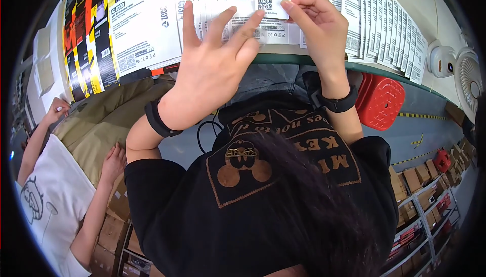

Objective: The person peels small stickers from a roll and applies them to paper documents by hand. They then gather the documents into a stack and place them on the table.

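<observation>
Clock from view centre. 8 to 9 o'clock: co-worker in a white top (61, 191), upper hand (58, 110) by the table edge at 9, lower hand (114, 164) just past 8, near a tan cloth (93, 140). 10 o'clock: black, yellow and red printed packaging (98, 39) on the table, overlapping in a row. Between 10 and 11: white printed sheets (139, 26), overlapped, partly on the packaging side.

11 o'clock: left hand (210, 72), palm down, fingers spread, fingertips over the white sheets. Fingertip pressure: can't tell. Black band (156, 120) on that wrist.

Between 12 and 1: the white sheet being handled (276, 3), printed side up, square code on it. Left fingertips at its near-left part, right edge in the other grip.

1 o'clock: right hand (324, 31), thumb and index pinching that sheet's right edge. Black strap (341, 101) on the wrist.

Just short of 3: red stool (382, 102), below table level. 2 o'clock: fanned row of printed sheets (387, 26), overlapped, on the table. 4 o'clock: metal shelving (424, 221) with cardboard boxes (412, 178). Between 2 and 3: white round device (439, 54), then white fan (468, 79) beside it.
</observation>
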The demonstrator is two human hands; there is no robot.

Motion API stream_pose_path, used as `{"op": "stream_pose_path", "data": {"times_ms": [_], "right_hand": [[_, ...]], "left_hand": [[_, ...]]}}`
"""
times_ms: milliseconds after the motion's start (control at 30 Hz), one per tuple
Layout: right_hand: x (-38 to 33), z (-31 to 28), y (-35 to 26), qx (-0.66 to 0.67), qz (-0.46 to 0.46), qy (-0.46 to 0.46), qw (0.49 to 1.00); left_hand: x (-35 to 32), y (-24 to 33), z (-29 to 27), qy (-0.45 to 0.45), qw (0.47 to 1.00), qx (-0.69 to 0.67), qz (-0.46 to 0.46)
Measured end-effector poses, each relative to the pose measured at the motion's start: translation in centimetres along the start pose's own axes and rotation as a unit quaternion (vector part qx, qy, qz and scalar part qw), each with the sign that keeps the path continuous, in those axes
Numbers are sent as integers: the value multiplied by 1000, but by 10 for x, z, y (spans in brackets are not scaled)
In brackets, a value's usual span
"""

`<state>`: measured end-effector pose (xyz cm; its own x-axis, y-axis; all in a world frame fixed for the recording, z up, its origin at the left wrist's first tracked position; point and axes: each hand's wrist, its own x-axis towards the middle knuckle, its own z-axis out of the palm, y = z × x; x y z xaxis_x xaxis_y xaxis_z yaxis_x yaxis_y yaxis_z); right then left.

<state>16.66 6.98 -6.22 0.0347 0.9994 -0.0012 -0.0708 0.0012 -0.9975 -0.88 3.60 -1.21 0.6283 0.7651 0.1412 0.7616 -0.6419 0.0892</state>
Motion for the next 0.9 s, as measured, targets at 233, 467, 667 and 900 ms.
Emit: {"op": "stream_pose_path", "data": {"times_ms": [233, 467, 667, 900], "right_hand": [[2, -7, -5, 31, 18, -4, 999], [9, -4, -9, -22, 71, -23, 997], [11, -4, -8, -46, 79, -31, 995], [11, -2, 1, -63, 75, -12, 995]], "left_hand": [[-8, -1, 6, -13, 1000, 5, 9], [-10, -7, 12, 10, 998, -63, 3], [-11, -7, 14, 10, 999, -49, 5], [-10, -6, 14, 9, 998, -56, -2]]}}
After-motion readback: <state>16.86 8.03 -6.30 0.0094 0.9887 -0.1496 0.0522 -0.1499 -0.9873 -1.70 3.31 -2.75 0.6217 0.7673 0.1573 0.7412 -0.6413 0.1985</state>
